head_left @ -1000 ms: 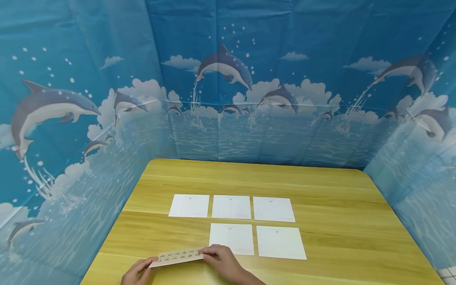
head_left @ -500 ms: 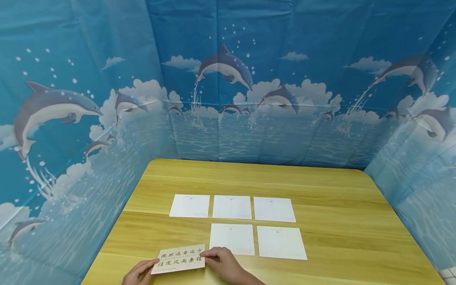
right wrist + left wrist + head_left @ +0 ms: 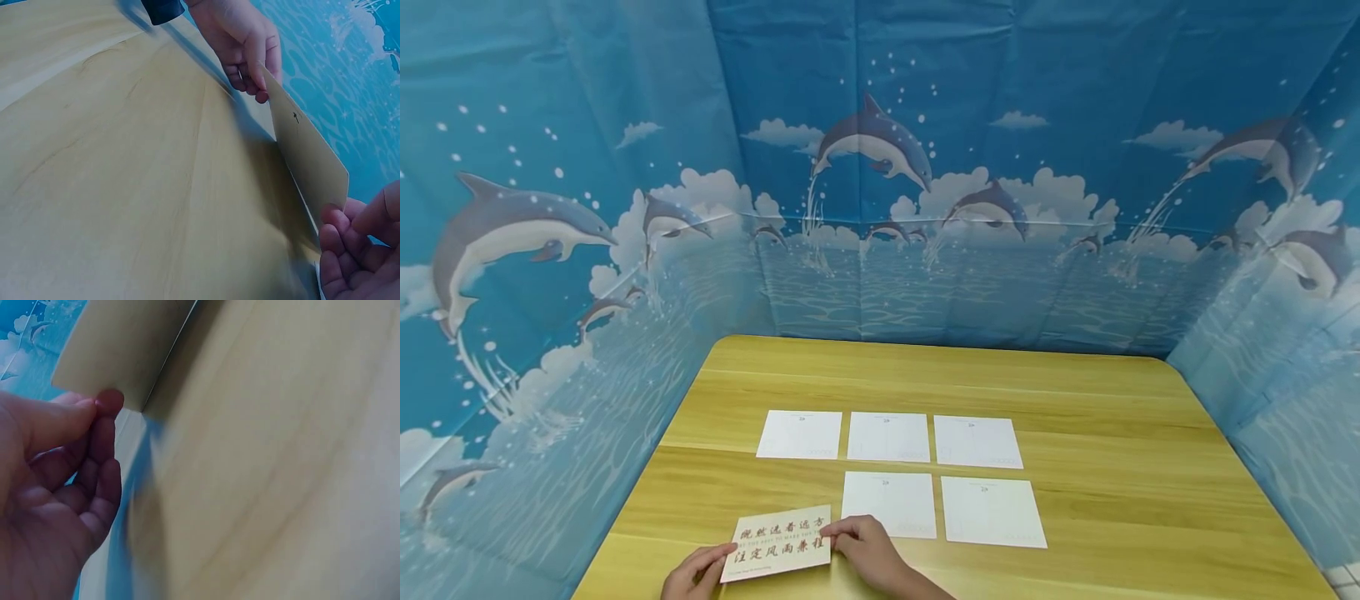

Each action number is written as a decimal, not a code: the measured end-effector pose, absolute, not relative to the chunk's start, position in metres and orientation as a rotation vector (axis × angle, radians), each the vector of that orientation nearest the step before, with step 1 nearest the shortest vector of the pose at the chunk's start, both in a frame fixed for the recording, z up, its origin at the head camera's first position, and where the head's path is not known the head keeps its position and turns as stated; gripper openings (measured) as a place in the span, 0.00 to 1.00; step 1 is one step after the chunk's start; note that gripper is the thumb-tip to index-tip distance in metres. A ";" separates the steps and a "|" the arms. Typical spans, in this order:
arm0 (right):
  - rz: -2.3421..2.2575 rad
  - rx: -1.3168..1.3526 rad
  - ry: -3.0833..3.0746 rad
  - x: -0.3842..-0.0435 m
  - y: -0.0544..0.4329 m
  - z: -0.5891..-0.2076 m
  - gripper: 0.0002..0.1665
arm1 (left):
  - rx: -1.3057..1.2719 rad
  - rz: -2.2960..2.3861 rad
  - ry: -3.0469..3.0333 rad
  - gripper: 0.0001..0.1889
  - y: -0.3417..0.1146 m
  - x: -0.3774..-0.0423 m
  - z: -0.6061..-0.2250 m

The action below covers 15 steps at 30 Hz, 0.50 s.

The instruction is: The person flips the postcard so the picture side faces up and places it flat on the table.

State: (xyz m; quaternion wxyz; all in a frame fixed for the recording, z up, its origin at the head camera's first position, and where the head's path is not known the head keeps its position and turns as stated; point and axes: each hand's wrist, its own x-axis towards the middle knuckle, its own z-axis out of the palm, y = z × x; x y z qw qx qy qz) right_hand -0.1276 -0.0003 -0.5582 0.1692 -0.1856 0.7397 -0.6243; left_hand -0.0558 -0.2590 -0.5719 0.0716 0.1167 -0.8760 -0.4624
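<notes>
A cream postcard (image 3: 778, 540) with two lines of brushed Chinese characters is held up by both hands near the table's front edge. My left hand (image 3: 695, 572) pinches its left edge between thumb and fingertip, which the left wrist view shows close up at the hand (image 3: 69, 456). At the opposite edge my right hand (image 3: 871, 552) pinches the card with thumb and fingers. From the right wrist view the plain back of the postcard (image 3: 303, 144) shows, with a small dark mark, and the card stands tilted off the table.
On the wooden table (image 3: 1112, 433) lie several white cards: a back row with a left card (image 3: 800, 434), a middle card (image 3: 888, 437) and a right card (image 3: 977, 442), then two nearer cards (image 3: 887, 500). A blue dolphin-print curtain (image 3: 925, 283) surrounds the table.
The postcard has tipped from nearly edge-on so that its lettered face now shows to the head camera. Both hands keep their pinch and have barely shifted. The white cards lie still.
</notes>
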 end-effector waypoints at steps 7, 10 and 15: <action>-1.765 -0.522 2.172 -0.131 -0.008 -0.561 0.13 | 0.586 -1.539 -2.635 0.11 -0.257 -0.062 -0.562; -1.738 -0.542 2.234 -0.132 -0.010 -0.562 0.13 | 0.593 -1.494 -2.635 0.11 -0.256 -0.066 -0.560; -1.701 -0.580 2.300 -0.133 -0.014 -0.564 0.13 | 0.621 -1.446 -2.633 0.11 -0.255 -0.072 -0.562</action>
